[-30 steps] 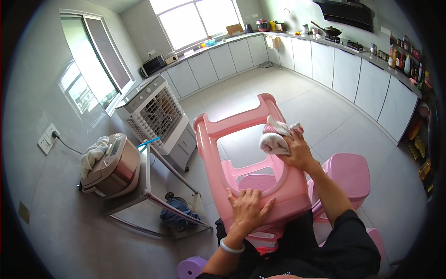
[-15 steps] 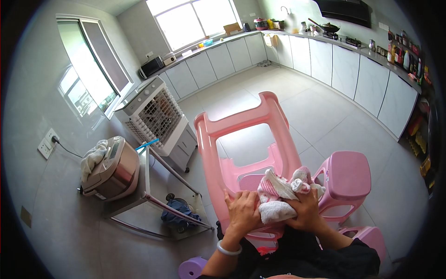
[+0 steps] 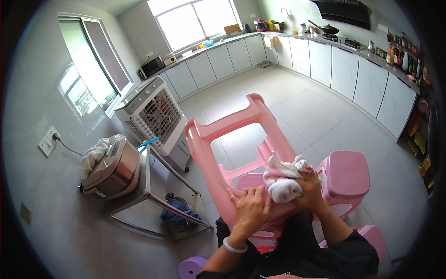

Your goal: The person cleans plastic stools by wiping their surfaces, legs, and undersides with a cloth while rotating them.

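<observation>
A pink plastic stool (image 3: 211,176) lies tipped over against my knees, its legs pointing away from me. My left hand (image 3: 251,211) rests on its near part, thumb spread and fingers stretched over the surface. In my right hand (image 3: 310,191) is a bunched white-and-pink cloth (image 3: 284,186), pressed on the stool's near right side. The fingertips under the cloth are hidden. Close by on the right stands another pink stool (image 3: 346,174) upright.
At left, a metal rack (image 3: 148,193) carries a rice cooker (image 3: 111,167). An air cooler (image 3: 155,111) stands behind it. Another pink stool (image 3: 371,239) is at lower right and a purple round item (image 3: 191,268) at lower left. Cabinets (image 3: 260,49) line the back.
The stool has shifted slightly left. My right hand has moved up and right with the cloth, which is now more bunched. My left hand has moved a little right along the stool.
</observation>
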The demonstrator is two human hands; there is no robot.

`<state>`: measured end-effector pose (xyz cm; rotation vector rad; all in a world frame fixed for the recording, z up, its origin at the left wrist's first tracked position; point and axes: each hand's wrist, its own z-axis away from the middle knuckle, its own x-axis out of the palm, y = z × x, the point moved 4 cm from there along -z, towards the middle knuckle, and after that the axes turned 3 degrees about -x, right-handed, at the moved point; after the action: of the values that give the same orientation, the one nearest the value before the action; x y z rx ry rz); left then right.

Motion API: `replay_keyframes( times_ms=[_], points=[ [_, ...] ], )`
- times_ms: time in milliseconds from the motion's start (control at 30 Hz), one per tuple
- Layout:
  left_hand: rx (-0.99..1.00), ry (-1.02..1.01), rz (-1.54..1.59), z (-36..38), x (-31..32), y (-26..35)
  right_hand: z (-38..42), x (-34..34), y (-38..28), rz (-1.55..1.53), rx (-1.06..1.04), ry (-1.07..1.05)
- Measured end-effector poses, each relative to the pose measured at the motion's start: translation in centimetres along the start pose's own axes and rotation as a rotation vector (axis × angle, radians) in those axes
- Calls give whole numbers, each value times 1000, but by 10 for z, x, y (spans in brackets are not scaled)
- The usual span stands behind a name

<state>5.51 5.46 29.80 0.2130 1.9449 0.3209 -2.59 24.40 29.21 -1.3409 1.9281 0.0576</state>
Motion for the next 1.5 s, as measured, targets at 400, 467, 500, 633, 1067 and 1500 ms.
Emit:
replay_keyframes(
  times_ms=[400, 467, 500, 633, 1067, 1500],
  points=[
    [-195, 274, 117, -4, -18, -113, -14, 3, -7, 48, 33, -121],
    [-201, 313, 136, -5, -10, -119, -15, 14, -21, 220, -46, -163],
    [-203, 330, 144, -5, -8, -120, -16, 20, -34, 247, -116, -203],
    [-184, 345, 152, -8, -6, -116, -9, 52, -96, 182, -396, -305],
    [-172, 375, 178, -2, -16, -111, -11, 20, -98, -180, -473, -314],
    [-192, 359, 173, -7, -16, -109, 53, 56, 98, -1103, 830, 161]
  ],
)
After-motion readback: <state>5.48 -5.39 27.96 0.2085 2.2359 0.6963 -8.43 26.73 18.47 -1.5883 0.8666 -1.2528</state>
